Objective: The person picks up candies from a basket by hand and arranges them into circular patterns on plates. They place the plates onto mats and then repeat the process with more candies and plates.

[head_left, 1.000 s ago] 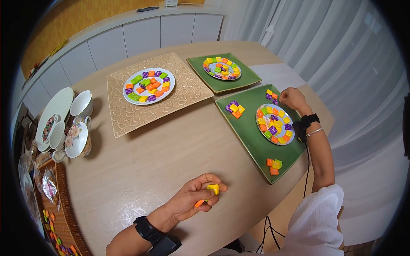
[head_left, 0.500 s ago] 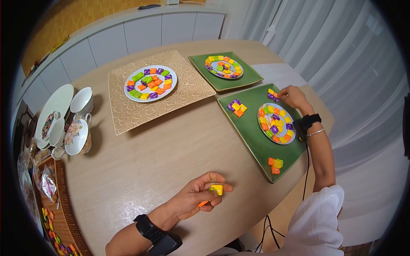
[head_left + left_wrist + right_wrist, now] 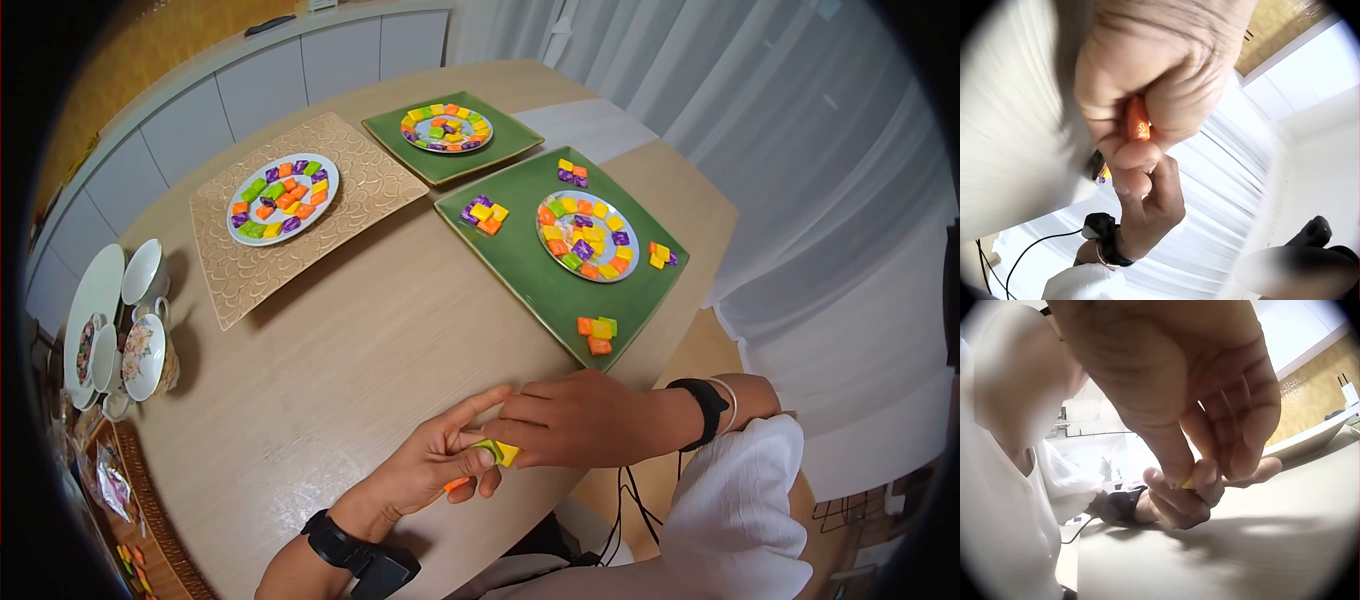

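Over the near table edge, my left hand (image 3: 440,465) holds several small wrapped candies. A green candy (image 3: 487,447) lies under its thumb, and an orange candy (image 3: 1138,119) is tucked in the curled fingers. My right hand (image 3: 585,420) has come against the left one, thumb and fingertips pinching a yellow candy (image 3: 508,455); only a sliver of it shows in the right wrist view. Beyond the hands, a green square tray (image 3: 500,265) bears a small plate (image 3: 569,259) ringed with candies. Around that plate sit candy clusters: far (image 3: 572,174), left (image 3: 484,214), right (image 3: 661,256) and near (image 3: 598,335).
A beige patterned tray (image 3: 225,290) and a second green tray (image 3: 390,125) each carry a candy-filled plate. Floral cups (image 3: 145,355) and a large pale plate (image 3: 88,290) stand at the left. A wicker tray (image 3: 150,500) with loose candies is nearer. Cables (image 3: 628,500) hang below the table.
My right hand has left the far cluster on the green tray and come back to my left hand, uncovering the right cluster. The head view has turned, shifting the trays left and up.
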A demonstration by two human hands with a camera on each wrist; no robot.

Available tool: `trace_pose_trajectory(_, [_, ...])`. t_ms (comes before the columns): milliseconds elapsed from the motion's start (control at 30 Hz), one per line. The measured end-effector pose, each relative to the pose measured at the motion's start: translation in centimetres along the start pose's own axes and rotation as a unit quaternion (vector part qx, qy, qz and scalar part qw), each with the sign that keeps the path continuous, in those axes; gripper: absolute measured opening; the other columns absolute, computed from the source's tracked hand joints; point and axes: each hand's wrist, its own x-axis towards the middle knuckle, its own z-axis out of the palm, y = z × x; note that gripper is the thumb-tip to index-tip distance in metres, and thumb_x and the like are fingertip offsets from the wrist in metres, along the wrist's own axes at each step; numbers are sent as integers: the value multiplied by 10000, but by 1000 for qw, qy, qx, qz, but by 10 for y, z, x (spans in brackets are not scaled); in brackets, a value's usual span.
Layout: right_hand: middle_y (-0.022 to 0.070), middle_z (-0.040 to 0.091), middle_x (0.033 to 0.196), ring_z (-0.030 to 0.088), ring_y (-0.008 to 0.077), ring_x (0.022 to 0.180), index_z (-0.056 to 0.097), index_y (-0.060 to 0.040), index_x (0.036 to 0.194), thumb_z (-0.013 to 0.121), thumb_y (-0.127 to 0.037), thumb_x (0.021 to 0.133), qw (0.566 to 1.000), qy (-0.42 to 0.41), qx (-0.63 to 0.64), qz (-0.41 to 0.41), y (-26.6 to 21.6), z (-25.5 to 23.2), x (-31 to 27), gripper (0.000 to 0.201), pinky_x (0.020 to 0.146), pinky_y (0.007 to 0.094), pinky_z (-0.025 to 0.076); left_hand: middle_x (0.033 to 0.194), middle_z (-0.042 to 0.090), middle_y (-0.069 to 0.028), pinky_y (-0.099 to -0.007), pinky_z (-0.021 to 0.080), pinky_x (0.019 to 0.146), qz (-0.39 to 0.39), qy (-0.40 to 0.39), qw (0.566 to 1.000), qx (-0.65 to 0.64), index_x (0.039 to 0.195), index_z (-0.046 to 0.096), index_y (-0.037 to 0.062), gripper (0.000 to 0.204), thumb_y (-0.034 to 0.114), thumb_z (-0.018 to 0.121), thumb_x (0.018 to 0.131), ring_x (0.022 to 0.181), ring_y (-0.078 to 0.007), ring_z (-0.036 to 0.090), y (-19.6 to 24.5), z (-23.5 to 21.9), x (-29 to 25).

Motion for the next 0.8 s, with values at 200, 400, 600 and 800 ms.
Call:
trace_pose_trajectory(200, [5, 534, 866, 598, 149, 811, 581, -121, 981, 661, -243, 805, 995, 34, -95, -21, -11, 9, -7, 229, 460, 265, 453, 983, 627, -113, -174, 402, 467, 5, -25, 1000, 16, 1485, 248, 87, 641, 133, 580, 939, 677, -112, 582, -5, -1, -2])
trace_pose_trajectory(400, [54, 638, 879, 635, 226, 737, 660, -133, 947, 675, -257, 777, 963, 100, -79, 238, 43, -43, -7, 211, 587, 350, 492, 1070, 630, -146, -172, 387, 471, 16, 12, 1000, -1, 1436, 349, 58, 528, 167, 550, 960, 626, -93, 538, -6, 2, 0])
trace_pose_trajectory(600, [79, 675, 814, 629, 244, 692, 672, -83, 988, 696, -226, 757, 887, 155, -203, 384, 181, -108, -36, 273, 635, 348, 494, 1141, 599, -150, -184, 353, 461, -3, 30, 999, -24, 1367, 418, 27, 432, 27, 481, 940, 576, -79, 445, -6, -1, 3])
trace_pose_trajectory(800, [88, 692, 897, 648, 278, 880, 698, -159, 988, 731, -241, 717, 837, 6, -232, 496, 252, -94, -32, 286, 755, 390, 508, 1192, 575, -152, -193, 370, 494, -16, 20, 1000, 8, 1316, 449, 24, 495, -106, 393, 841, 610, -85, 458, -7, -3, 4])
